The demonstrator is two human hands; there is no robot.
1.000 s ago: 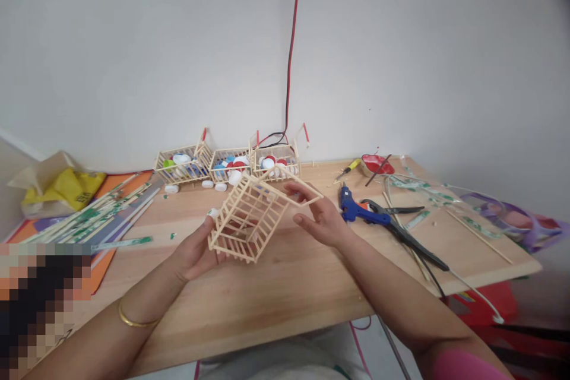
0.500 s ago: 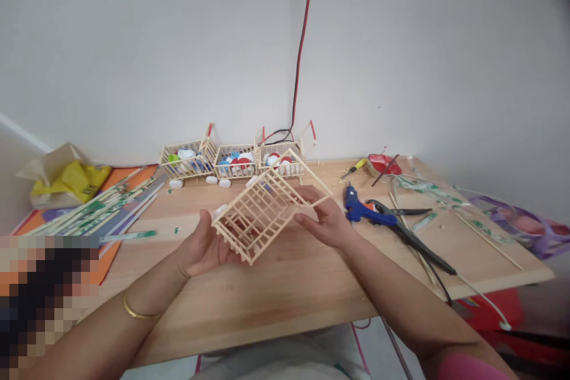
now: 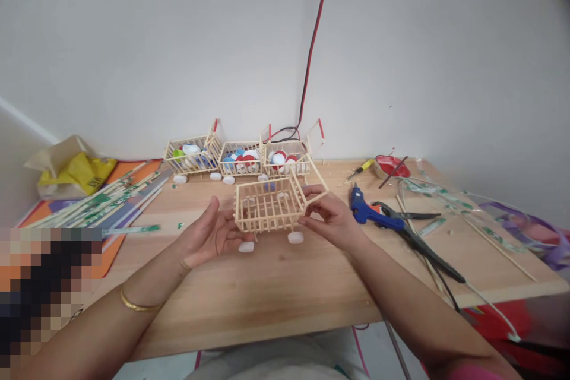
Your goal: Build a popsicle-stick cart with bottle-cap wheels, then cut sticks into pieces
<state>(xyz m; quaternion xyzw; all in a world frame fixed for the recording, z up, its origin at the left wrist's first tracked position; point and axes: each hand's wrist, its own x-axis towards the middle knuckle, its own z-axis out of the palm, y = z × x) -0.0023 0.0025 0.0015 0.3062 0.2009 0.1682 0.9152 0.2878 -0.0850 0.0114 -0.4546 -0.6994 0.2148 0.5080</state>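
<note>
Stick-built toy cart [image 3: 269, 205], white bottle-cap wheels, upright; left hand [image 3: 209, 237] open against its end, right hand [image 3: 332, 219] pinching its handle. Wooden table [image 3: 285, 285], white wall [image 3: 178, 41].

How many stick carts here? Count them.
4. By the wall: left cart, middle cart, right cart. The fourth cart stands between left hand and right hand. None seems hidden.

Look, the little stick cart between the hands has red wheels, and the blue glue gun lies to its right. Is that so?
Not quite. The head view shows that the wheels under the stick cart are white, not red. The rest holds: it sits between the left hand and the right hand, and the blue glue gun lies to its right.
</note>
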